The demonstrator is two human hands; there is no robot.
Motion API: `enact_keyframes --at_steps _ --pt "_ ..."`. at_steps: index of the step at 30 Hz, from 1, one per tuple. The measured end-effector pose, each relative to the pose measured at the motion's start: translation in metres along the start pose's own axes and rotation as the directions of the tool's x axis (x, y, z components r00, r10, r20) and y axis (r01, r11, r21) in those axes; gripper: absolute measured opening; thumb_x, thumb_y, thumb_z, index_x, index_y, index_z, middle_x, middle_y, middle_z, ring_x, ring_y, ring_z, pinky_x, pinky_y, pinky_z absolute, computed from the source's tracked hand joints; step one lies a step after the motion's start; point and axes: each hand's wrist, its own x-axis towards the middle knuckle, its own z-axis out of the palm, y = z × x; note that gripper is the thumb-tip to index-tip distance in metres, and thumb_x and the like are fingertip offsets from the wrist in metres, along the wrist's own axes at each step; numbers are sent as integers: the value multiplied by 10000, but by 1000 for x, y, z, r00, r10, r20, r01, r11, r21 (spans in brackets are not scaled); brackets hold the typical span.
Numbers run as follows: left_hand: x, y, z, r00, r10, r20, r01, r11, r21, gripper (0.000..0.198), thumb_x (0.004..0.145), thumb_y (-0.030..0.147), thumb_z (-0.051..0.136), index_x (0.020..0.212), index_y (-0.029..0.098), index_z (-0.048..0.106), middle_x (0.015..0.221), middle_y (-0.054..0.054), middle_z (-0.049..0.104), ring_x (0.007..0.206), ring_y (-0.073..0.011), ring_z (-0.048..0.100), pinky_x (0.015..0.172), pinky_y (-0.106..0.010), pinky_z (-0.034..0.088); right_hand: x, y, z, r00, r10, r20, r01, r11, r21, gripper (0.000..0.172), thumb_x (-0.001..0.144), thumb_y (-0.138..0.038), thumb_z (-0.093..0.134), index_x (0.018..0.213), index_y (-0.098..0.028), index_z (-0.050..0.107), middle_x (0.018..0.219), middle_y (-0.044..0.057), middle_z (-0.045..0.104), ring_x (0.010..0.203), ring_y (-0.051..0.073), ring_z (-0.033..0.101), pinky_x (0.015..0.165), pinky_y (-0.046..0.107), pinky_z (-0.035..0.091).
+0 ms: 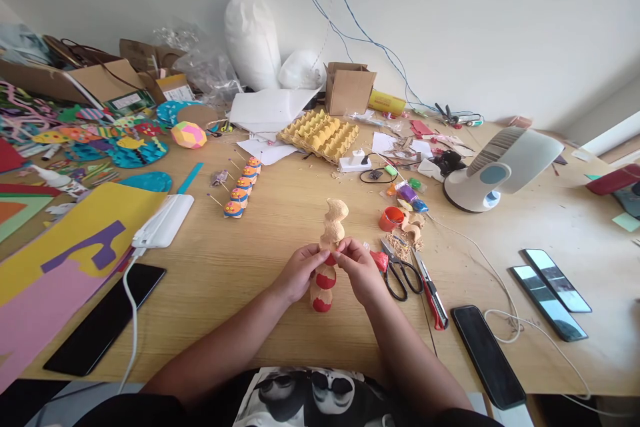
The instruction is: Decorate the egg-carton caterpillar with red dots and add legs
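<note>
Egg-carton strip [334,223] sits in front of you, held between both hands near the middle of the surface [225,260], pointing away from your body. Its far bumps are bare and tan, while the ones nearer you carry red patches. Your left hand [304,272] has its grip closed on the strip's left edge, thumb laid towards the red part at the middle. Your right hand [359,267] pinches the opposite edge in the same way, so your two thumbs nearly meet over the strip. You cannot tell from this angle whether its near end rests on the wood or hangs just above it.

Just beside your right hand lies a red packet [380,261], with black-handled scissors [400,273] next to it and a red utility knife [434,297] farther right. Beyond them you have an orange-red round container [391,219] and some small coloured packets [407,193]. Ahead and to your left stands an orange-and-blue caterpillar [243,187], with thin sticks along its side. Farther back, a yellow egg tray [320,135] lies near white sheets [270,110], and a white fan [500,173] stands to your right.
</note>
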Motion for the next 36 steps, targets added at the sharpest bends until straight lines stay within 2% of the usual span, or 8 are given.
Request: enact_keyframes --at_steps 7,15,18,23,28,33,36 --pt "0 0 0 1000 -14 -11 14 1000 1 240 751 339 830 806 124 740 742 -36 665 660 -112 546 641 -244 394 -1 -1 3 1000 5 4 -5 1000 19 309 751 -399 850 796 -219 603 743 -13 623 720 155 542 726 302 420" --pt "0 1 -1 999 -27 -29 28 1000 4 237 749 336 824 774 120 730 674 -22 628 592 -92 503 590 -244 370 -2 -6 1 999 0 32 2 999 -38 226 798 -389 786 823 -217 641 749 -8 617 711 153 524 692 297 403" --pt "-1 2 0 999 -27 -27 27 1000 -8 247 753 346 827 808 119 746 720 -40 653 630 -104 539 613 -247 390 -2 -5 -1 999 -26 19 28 993 -110 239 802 -407 790 833 -220 644 768 5 631 725 165 543 694 306 410" --pt "-1 1 1 999 -30 -23 29 999 -16 239 738 339 835 791 122 751 737 -49 675 656 -119 563 632 -253 397 -2 -2 -3 991 -113 -67 90 954 -286 234 796 -429 802 812 -230 680 778 25 616 712 179 517 664 321 409" --pt "-1 2 1 999 -42 -33 42 999 -6 219 730 324 823 757 123 739 701 -36 659 629 -111 544 617 -252 387 -3 -8 -3 989 -148 -16 130 908 -397 197 830 -410 768 811 -228 696 810 32 605 695 172 490 650 325 395" --pt "-1 3 3 996 -59 -68 56 997 -48 193 688 283 821 699 126 711 667 -26 639 614 -108 533 597 -247 385 -8 -17 3 961 -274 49 254 792 -556 123 858 -306 737 763 -239 700 816 34 581 741 187 491 695 340 396" --pt "0 2 1 995 -70 -73 66 996 -60 209 698 293 822 747 117 722 689 -41 652 628 -115 550 603 -249 396 -13 -23 5 966 -244 88 253 813 -525 114 870 -310 731 787 -238 701 841 40 582 763 191 502 713 343 400"
